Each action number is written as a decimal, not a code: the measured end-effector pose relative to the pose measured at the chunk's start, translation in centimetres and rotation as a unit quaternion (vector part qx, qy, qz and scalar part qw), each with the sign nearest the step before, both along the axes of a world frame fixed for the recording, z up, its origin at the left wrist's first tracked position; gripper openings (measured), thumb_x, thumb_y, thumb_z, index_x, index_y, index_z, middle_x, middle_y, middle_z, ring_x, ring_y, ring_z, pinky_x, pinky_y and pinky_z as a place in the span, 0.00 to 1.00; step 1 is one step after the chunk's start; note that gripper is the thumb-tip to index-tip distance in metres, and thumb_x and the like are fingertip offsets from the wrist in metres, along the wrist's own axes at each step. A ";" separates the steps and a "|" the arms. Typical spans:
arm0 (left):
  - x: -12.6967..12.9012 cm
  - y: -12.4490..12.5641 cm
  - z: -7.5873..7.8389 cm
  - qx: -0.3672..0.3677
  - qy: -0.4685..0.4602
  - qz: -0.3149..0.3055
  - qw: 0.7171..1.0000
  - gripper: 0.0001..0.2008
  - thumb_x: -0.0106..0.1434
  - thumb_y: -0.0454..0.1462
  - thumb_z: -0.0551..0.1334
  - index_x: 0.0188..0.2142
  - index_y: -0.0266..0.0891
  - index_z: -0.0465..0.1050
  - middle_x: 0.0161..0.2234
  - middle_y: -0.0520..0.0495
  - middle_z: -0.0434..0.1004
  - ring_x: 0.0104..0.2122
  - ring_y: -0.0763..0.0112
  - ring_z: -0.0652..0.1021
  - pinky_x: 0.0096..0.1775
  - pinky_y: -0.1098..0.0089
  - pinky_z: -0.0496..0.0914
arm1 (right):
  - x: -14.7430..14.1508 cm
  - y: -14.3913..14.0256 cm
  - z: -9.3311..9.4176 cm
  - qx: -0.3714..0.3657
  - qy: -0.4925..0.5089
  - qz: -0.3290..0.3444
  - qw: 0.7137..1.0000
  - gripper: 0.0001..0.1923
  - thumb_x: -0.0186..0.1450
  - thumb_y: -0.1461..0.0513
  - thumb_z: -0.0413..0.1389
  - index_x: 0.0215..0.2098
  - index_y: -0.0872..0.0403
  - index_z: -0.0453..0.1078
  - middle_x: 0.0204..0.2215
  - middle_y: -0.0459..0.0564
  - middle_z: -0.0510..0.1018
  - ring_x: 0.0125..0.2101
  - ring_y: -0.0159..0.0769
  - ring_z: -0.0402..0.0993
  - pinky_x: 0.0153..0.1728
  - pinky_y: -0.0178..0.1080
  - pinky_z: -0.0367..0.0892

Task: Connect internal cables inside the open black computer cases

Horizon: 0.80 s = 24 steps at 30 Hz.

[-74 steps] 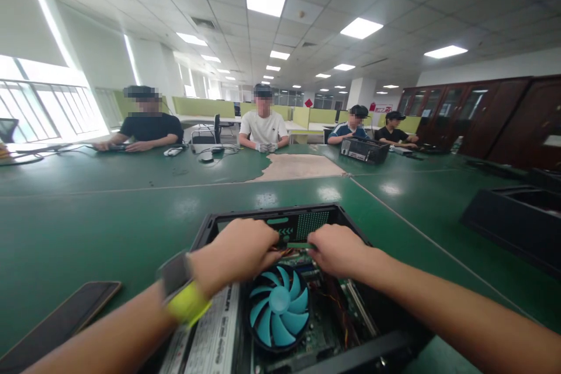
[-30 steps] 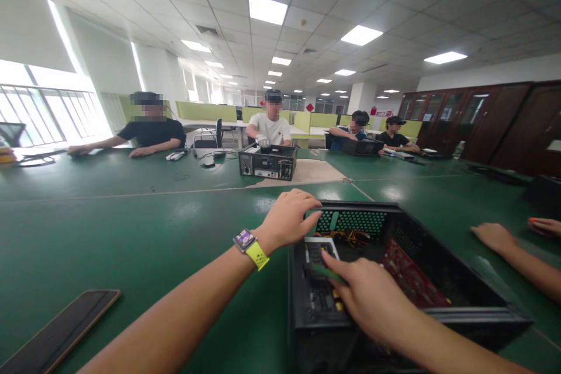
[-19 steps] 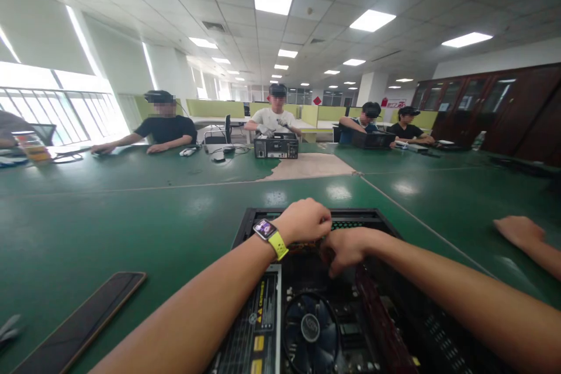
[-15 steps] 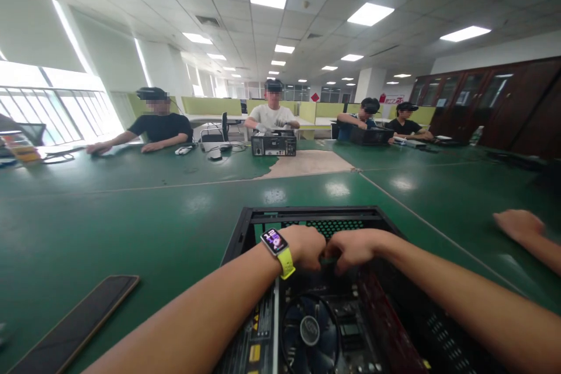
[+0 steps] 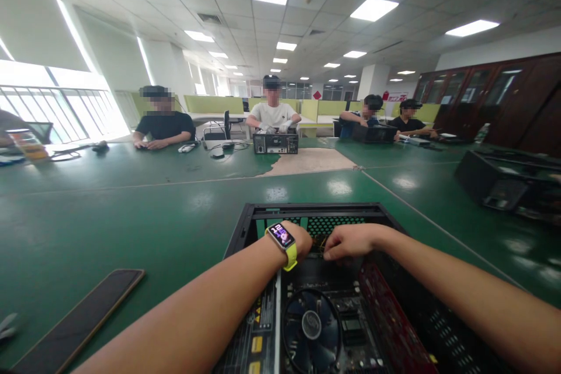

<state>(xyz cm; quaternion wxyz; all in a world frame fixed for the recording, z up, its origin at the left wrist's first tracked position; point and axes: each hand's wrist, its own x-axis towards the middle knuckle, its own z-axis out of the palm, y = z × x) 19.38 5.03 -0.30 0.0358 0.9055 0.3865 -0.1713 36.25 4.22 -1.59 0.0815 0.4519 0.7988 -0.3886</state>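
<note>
Black computer case [image 5: 245, 228] is sitting open on the green desk [image 5: 131, 210]; left hand [image 5: 300, 239] and right hand [image 5: 348, 241] are reaching inside, fingers curled together, their grip hidden.

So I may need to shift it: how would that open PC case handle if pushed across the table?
The case probably slides rather than tips: it lies low and wide. Likely heavy, with fan and boards inside. The glossy table may let it skid.
</note>
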 end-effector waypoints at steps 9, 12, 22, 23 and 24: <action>0.1 -0.4 1.7 -0.077 0.105 -0.027 0.991 0.13 0.40 0.46 0.71 0.22 0.40 0.77 0.23 0.46 0.79 0.27 0.63 0.77 0.32 0.68 0.71 | -0.3 0.4 -0.7 0.027 -0.017 -0.025 0.999 0.18 0.50 0.51 0.61 0.34 0.53 0.74 0.24 0.42 0.72 0.24 0.28 0.65 0.23 0.30 0.58; 0.0 -0.3 1.8 -0.083 0.121 0.007 0.989 0.14 0.37 0.46 0.72 0.20 0.41 0.76 0.21 0.47 0.78 0.26 0.63 0.77 0.33 0.67 0.71 | -0.2 0.7 -0.6 0.028 -0.023 -0.058 0.998 0.22 0.49 0.48 0.61 0.35 0.53 0.74 0.21 0.41 0.69 0.20 0.27 0.62 0.20 0.30 0.56; -0.6 0.3 1.5 -0.067 -0.089 -0.048 0.993 0.16 0.52 0.50 0.61 0.29 0.40 0.75 0.28 0.47 0.78 0.28 0.66 0.76 0.26 0.72 0.67 | -0.9 0.2 -0.4 -0.007 0.038 -0.144 0.989 0.13 0.47 0.56 0.61 0.28 0.55 0.71 0.18 0.40 0.69 0.17 0.28 0.66 0.19 0.31 0.63; -0.6 0.4 1.4 -0.080 -0.102 -0.056 0.990 0.12 0.52 0.46 0.61 0.27 0.40 0.74 0.26 0.49 0.77 0.26 0.68 0.76 0.25 0.73 0.66 | -1.0 0.1 -0.4 -0.018 0.055 -0.142 0.988 0.13 0.48 0.56 0.61 0.30 0.55 0.71 0.20 0.41 0.70 0.18 0.28 0.66 0.20 0.31 0.64; -0.6 0.4 1.4 -0.095 -0.101 -0.057 0.989 0.07 0.51 0.42 0.61 0.26 0.40 0.72 0.25 0.50 0.77 0.25 0.70 0.75 0.24 0.74 0.65 | -1.0 0.1 -0.4 -0.031 0.073 -0.141 0.987 0.14 0.48 0.57 0.61 0.31 0.55 0.72 0.21 0.41 0.71 0.18 0.28 0.67 0.20 0.31 0.65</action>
